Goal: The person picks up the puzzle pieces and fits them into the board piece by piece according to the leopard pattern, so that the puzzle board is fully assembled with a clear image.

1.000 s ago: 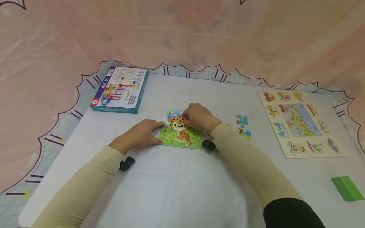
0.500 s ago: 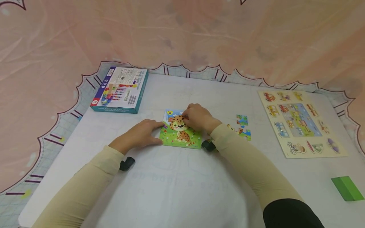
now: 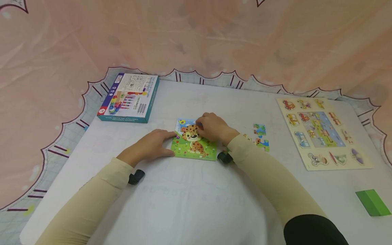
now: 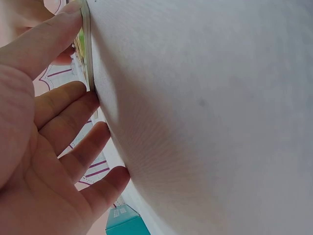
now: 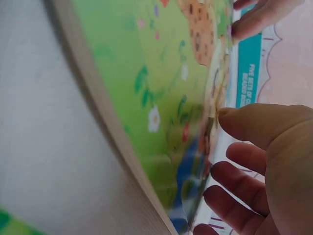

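A square puzzle [image 3: 196, 149] with a spotted leopard cub on green grass lies flat on the white table. My left hand [image 3: 150, 144] rests at its left edge, thumb and index finger spread apart and touching the side. In the left wrist view the left hand's other fingers [image 4: 115, 183] reach down to the tabletop. My right hand [image 3: 214, 127] bends over the upper right part of the picture and hides that corner. In the right wrist view its thumb [image 5: 244, 120] is right at the puzzle's surface, fingertips close beside; I cannot tell whether a puzzle piece is between them.
Loose puzzle pieces [image 3: 260, 129] lie right of the puzzle, some partly behind the right sleeve. A teal and white box [image 3: 131, 97] stands at the back left. A wooden vehicle puzzle board [image 3: 323, 160] lies at the right, with a green block [image 3: 373, 203] nearer.
The head view has shifted very slightly. Both hands stay in almost the same places on the puzzle, and the loose pieces have not moved.
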`<state>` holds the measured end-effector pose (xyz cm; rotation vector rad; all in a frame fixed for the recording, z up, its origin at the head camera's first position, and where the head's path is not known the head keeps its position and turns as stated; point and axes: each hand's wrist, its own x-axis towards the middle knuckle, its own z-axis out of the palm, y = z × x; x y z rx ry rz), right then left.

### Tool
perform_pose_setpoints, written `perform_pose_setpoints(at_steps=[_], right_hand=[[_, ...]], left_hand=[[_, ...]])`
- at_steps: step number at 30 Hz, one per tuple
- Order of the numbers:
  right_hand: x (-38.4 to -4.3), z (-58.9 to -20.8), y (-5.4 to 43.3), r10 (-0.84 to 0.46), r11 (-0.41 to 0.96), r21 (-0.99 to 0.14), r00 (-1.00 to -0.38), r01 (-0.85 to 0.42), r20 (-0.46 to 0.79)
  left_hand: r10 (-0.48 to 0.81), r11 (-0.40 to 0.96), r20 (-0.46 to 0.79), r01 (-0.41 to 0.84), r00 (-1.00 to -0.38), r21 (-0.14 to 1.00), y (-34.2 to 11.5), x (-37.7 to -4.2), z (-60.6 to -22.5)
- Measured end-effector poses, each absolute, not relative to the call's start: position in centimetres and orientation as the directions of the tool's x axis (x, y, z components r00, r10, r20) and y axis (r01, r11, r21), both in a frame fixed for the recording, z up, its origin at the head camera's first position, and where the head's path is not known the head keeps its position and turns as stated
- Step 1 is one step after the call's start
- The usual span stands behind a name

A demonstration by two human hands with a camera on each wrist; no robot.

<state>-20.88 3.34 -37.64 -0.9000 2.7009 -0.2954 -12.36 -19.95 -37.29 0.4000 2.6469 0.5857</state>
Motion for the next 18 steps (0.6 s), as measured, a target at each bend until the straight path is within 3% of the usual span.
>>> perform_pose_setpoints(at_steps=[18], right_hand=[[-20.3, -35.0, 7.9, -0.595, 0.776, -0.371, -0.787, -0.510, -0.162]], left_hand=[[0.340, 0.880, -0.320, 0.180, -0.884, 0.439, -19.8, -12.2, -37.2]])
